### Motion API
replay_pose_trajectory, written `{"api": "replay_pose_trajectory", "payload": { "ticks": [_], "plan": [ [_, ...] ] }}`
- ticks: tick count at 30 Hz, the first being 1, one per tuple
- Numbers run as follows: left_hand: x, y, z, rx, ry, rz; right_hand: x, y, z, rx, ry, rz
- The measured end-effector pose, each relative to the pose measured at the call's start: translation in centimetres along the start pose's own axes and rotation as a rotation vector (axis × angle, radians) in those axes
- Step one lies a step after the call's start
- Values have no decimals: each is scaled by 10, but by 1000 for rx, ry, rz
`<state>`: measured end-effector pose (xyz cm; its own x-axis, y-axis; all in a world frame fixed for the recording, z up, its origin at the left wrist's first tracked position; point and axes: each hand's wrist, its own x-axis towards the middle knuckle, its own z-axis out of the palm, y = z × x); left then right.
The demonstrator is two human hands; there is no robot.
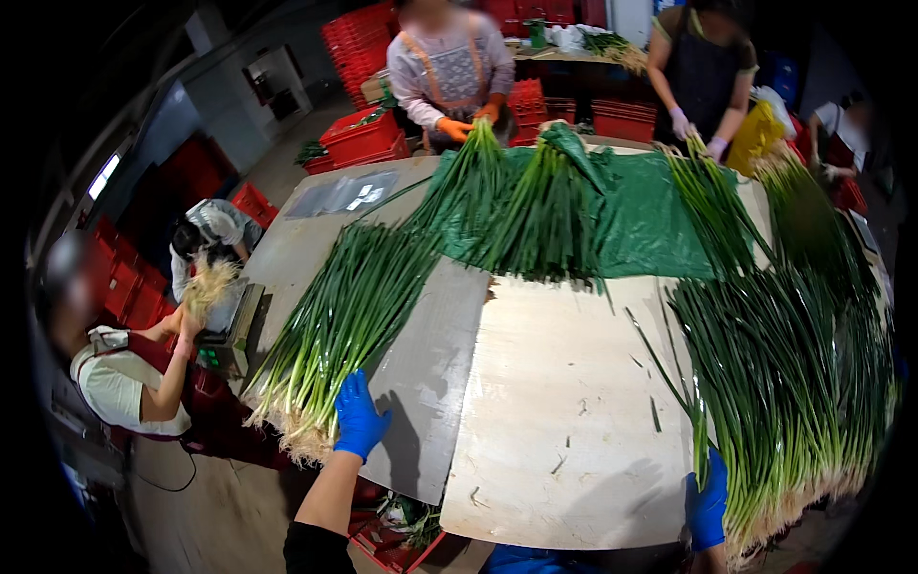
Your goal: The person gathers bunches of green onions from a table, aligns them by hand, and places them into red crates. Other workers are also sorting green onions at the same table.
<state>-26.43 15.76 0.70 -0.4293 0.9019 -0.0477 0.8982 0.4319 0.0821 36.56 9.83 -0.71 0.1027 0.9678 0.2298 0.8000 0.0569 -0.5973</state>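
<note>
My left hand, in a blue glove, rests against the right side of a pile of green onions. Its thumb stands apart from its fingers, and nothing is held in it. The pile lies slanted, pale stems and tangled roots towards me. At the lower right, my right hand, also gloved in blue, closes around the lower stems of a few green onions; their roots are hidden. Right beside it spreads a larger heap of green onions, roots towards the near edge.
A pale board with leaf scraps lies before me. Across the table, two gloved people handle bunches over a green plastic sheet. At left, a person holds a rooty bunch by a scale. A red crate stands below.
</note>
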Motion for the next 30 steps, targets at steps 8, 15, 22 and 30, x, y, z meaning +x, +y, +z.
{"api": "replay_pose_trajectory", "payload": {
  "ticks": [8,15,22,30],
  "plan": [
    [-95,163,18,-443,-108,557,-28,53,-70,-227,144,215],
    [-202,293,64,-706,-637,671,-48,91,-125,-263,290,196],
    [-262,389,107,-1018,-1120,397,-25,150,-126,350,30,392],
    [-286,466,125,-1388,-1286,74,-29,121,-82,23,37,263]
  ]
}}
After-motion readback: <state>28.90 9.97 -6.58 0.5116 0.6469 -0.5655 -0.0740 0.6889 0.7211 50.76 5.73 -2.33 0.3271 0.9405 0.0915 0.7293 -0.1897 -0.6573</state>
